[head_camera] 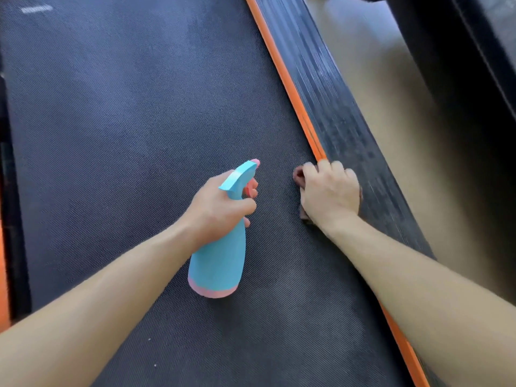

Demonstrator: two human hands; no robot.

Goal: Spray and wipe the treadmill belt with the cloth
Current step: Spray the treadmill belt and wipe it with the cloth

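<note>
Treadmill belt [125,121], dark and textured, fills the view. Toward 3 o'clock the right hand [331,191] presses a brown cloth [298,175] down with bent fingers bunched over it, at the belt's edge against the orange strip [282,74]. The left hand [220,205] grips the neck of a blue spray bottle [217,261], nozzle pointing to 12 o'clock. Wiping seems in hand; the next move probably calls for misting the stretch toward 11 o'clock, then sweeping the cloth across it.

From the spray bottle [220,255] in the left hand [220,205], the belt [125,107] lay open toward 9 through 12 o'clock. At 3 o'clock the right hand [329,191], curled on the cloth [299,174], blocked the orange strip [282,71], leaving a narrow gap between hands. At 1 o'clock a blurred dark frame [460,65], perhaps an upright, walled that side.
</note>
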